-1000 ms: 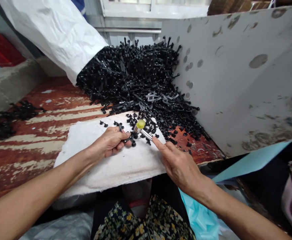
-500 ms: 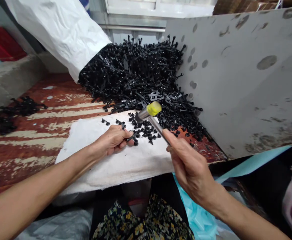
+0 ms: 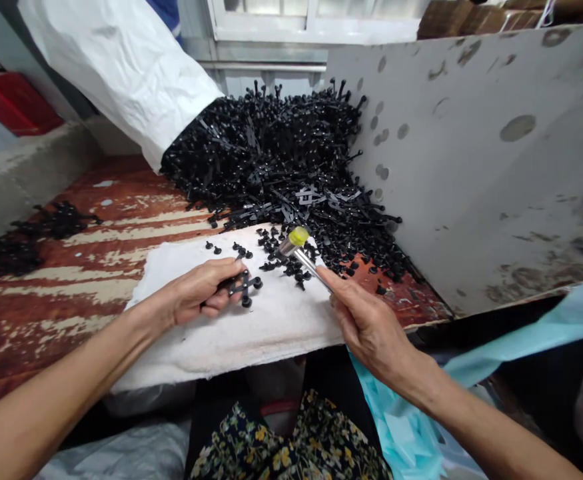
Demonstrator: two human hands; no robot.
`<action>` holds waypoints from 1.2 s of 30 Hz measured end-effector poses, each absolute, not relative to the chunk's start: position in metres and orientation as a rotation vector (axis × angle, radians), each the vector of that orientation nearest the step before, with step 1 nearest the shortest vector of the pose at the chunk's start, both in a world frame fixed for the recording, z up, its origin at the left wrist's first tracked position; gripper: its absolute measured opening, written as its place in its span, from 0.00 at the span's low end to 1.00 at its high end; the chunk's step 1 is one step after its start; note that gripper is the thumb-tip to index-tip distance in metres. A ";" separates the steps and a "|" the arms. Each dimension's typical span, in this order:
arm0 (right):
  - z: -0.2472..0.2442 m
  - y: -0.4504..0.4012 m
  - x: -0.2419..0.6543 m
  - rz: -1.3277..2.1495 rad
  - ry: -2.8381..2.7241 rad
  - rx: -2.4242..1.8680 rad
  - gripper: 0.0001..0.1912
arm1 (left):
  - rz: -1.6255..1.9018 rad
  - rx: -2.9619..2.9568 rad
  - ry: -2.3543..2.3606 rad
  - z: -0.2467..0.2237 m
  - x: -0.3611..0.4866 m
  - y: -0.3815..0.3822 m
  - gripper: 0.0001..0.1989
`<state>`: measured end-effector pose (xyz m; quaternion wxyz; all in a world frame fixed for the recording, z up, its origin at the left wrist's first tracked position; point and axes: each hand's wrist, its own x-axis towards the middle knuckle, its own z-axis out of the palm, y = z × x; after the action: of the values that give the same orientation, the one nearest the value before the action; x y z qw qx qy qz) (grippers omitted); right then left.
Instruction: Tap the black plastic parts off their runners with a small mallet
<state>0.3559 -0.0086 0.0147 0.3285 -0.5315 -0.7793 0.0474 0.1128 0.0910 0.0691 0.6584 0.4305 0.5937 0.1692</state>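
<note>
In my left hand [image 3: 208, 290] I grip a black plastic linkage piece [image 3: 245, 288] with crossed arms and round ends, held over the white cloth pad [image 3: 291, 320]. My right hand [image 3: 366, 317] is wrapped round the handle of a small mallet [image 3: 291, 243] with a metal head and a yellow face. The mallet head hovers above several small black pegs [image 3: 298, 273] scattered on the pad, to the right of the linkage piece. Part of the linkage piece is hidden by my left fingers.
A large heap of black plastic parts [image 3: 276, 153] spills from a white sack [image 3: 126, 73]. A smaller black pile [image 3: 26, 233] lies on the worn red tabletop [image 3: 91, 287] at left. A spotted grey board [image 3: 471, 153] stands along the right side.
My left hand has drawn back to the left with the linkage piece, which now shows more clearly. The mallet head has come down slightly. My right hand keeps its grip.
</note>
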 end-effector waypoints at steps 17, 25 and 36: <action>0.009 -0.018 0.350 0.259 -2.022 -1.431 0.24 | 0.184 1.336 1.081 0.060 0.097 0.087 0.23; 0.004 -0.014 0.351 0.578 -1.692 -1.480 0.24 | 0.189 1.504 1.100 0.063 0.109 0.091 0.17; -0.001 -0.018 0.353 0.666 -1.633 -1.460 0.24 | 0.320 1.308 1.251 0.059 0.126 0.091 0.15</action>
<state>0.3530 -0.0180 -0.0007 0.4135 -0.5806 -0.6494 0.2651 0.1261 0.0909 0.0586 0.6064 0.5658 0.5411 0.1386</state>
